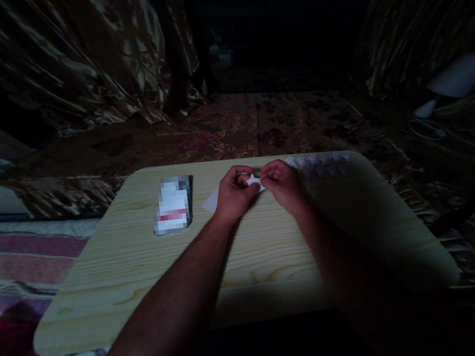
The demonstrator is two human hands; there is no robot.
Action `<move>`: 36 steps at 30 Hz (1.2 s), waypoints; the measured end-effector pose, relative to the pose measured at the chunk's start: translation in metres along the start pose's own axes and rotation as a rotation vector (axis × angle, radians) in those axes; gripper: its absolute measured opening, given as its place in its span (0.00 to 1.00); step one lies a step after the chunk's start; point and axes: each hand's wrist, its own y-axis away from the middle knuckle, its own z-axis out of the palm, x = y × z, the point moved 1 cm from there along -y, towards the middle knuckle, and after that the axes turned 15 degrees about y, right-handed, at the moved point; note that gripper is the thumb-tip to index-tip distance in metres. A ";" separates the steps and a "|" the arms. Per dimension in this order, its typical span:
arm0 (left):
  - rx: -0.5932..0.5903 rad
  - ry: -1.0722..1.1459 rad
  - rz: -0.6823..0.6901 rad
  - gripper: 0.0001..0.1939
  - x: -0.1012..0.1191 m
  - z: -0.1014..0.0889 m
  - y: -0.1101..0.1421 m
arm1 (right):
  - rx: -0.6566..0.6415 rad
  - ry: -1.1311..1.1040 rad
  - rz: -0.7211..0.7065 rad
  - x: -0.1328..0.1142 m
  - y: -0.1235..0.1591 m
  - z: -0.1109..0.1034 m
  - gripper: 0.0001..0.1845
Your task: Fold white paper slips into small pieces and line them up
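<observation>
Over the far middle of the wooden table [267, 254], my two hands meet at a small folded piece of white paper [254, 180]. Its upper end comes to a point. My left hand [236, 192] pinches it from the left, thumb on the near face. From the other side my right hand [281, 181] grips its right edge between thumb and fingers. Part of the paper is hidden by my fingers. A flat white sheet [211, 201] lies on the table just left of my left hand, partly covered by it.
Small folded white paper pieces [321, 160] stand in rows at the table's far right. A blurred-out flat object, perhaps a phone [174, 205], lies at the left. Patterned curtains [141, 46] hang behind. A white lamp-like object [461, 75] is at the right. The room is dim.
</observation>
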 end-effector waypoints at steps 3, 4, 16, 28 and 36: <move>-0.010 0.012 0.003 0.22 -0.001 0.000 0.000 | -0.012 -0.009 0.010 0.000 0.000 0.000 0.10; -0.018 0.010 0.002 0.22 -0.001 0.000 0.000 | -0.016 -0.011 0.012 0.000 0.000 0.000 0.10; 0.047 0.026 -0.048 0.18 -0.005 0.002 0.001 | 0.006 -0.021 -0.008 0.000 0.000 0.000 0.09; 0.028 0.017 -0.038 0.18 -0.003 0.003 0.000 | 0.006 -0.004 -0.019 0.000 0.000 -0.001 0.10; -0.018 -0.021 -0.024 0.18 -0.004 0.001 0.000 | -0.015 0.023 -0.013 0.000 0.000 -0.001 0.09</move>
